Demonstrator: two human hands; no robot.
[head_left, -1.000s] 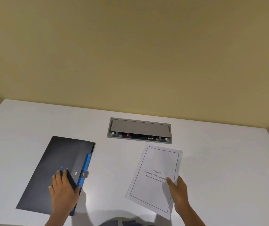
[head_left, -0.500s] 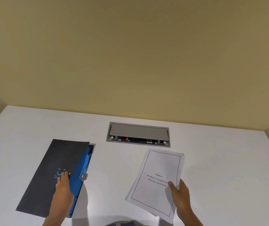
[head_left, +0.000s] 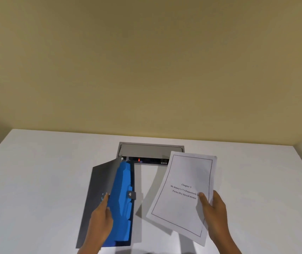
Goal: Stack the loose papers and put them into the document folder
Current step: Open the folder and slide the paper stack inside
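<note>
Blue dividers (head_left: pixel 123 197) are bared as the grey folder (head_left: pixel 99 182) cover is pinched up by the left hand (head_left: pixel 101 219), while the stacked papers (head_left: pixel 185 195), gripped above the table (head_left: pixel 36 180) by the right hand (head_left: pixel 213 211), need sliding into a pocket next.

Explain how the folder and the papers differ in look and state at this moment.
The folder is dark grey with blue dividers inside; the papers are white with printed text and a thin border. The folder lies on the table with its cover lifted by the left hand; the papers are held above the table by the right hand. Both are flat, rectangular and gripped by one hand.
</note>
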